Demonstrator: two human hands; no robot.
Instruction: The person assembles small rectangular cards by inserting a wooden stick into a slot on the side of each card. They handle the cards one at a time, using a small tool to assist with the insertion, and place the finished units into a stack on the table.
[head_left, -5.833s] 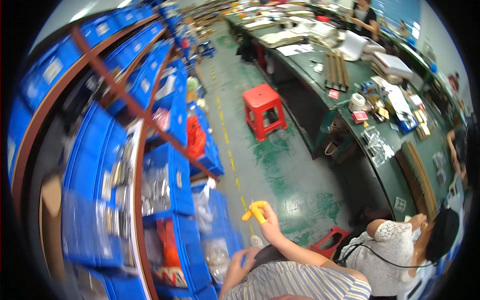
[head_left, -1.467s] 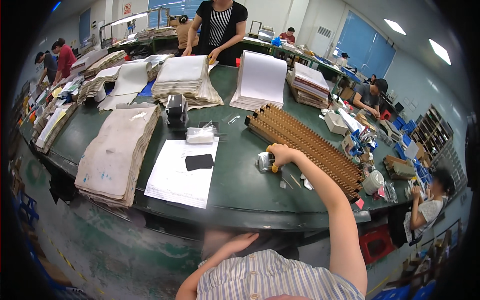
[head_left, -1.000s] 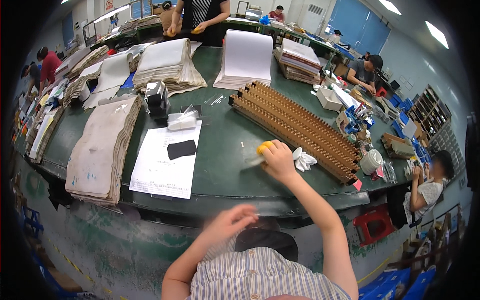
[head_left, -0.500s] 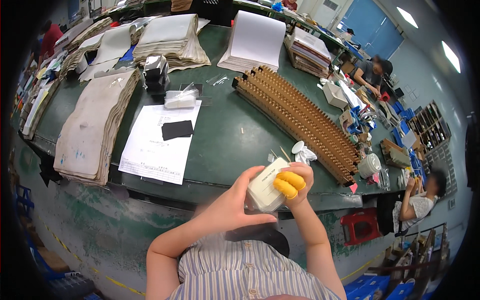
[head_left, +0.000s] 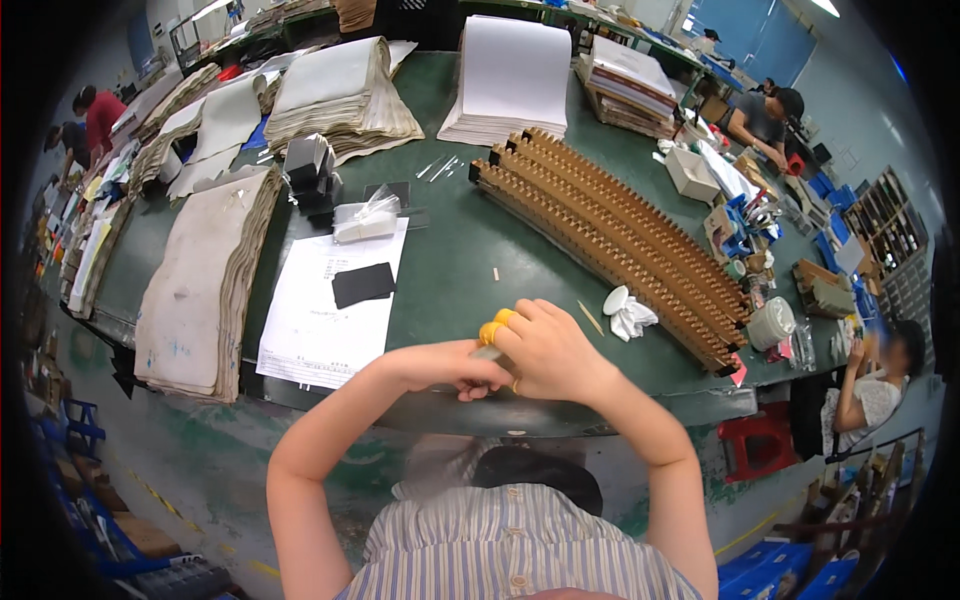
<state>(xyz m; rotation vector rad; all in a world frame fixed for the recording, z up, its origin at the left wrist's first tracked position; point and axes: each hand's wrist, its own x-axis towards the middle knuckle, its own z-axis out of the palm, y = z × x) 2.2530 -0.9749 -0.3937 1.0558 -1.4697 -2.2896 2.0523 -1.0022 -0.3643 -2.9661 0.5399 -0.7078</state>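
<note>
Both my hands come together just over the near table edge, around a small pale stack of cards (head_left: pixel 488 353), of which only a sliver shows. My left hand (head_left: pixel 440 366) is closed round it from the left, its fingertips curled below. From the right, my right hand (head_left: pixel 552 350) bends over the top with closed fingers and covers most of the stack. Yellow finger cots (head_left: pixel 490 330) sit on two of its fingers. A thin wooden stick (head_left: pixel 590 317) and a crumpled white wad (head_left: pixel 630 313) lie on the table beyond my right hand.
A long brown slotted rack (head_left: pixel 610 245) runs diagonally at the right. On the left, a printed sheet (head_left: pixel 330 340) carries black cards (head_left: pixel 363 286), near a bagged white bundle (head_left: pixel 366 219) and thick paper stacks (head_left: pixel 205 280). Other people work at the right.
My right hand has swung left over the stack, whose printed face showed before and is now mostly hidden. Both hands have drawn closer together, and the view has shifted slightly.
</note>
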